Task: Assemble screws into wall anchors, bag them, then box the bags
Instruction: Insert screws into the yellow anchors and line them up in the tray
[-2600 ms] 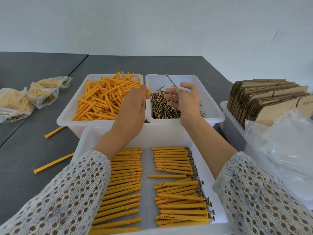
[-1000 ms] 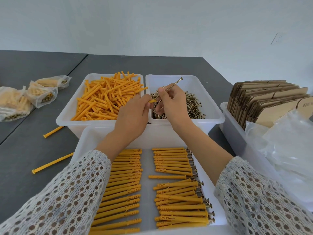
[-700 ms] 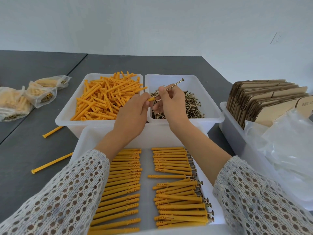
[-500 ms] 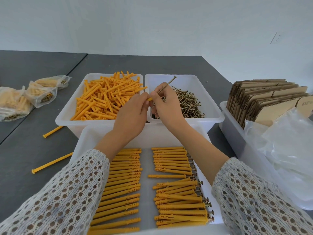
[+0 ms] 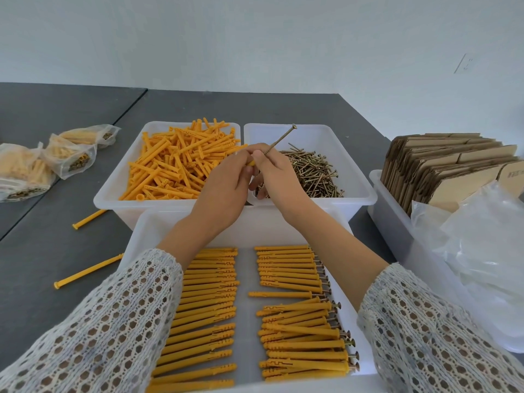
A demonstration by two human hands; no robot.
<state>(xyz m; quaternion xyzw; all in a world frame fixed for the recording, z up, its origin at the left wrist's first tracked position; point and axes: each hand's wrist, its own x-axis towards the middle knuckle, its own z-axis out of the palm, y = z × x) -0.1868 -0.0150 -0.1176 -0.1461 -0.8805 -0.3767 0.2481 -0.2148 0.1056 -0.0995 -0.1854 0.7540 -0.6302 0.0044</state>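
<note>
Bare table is left open on the left, broken only by two loose anchors and filled bags. The middle is blocked by three white bins. The right side is closed off by a bin of flat cartons and plastic bags.
</note>
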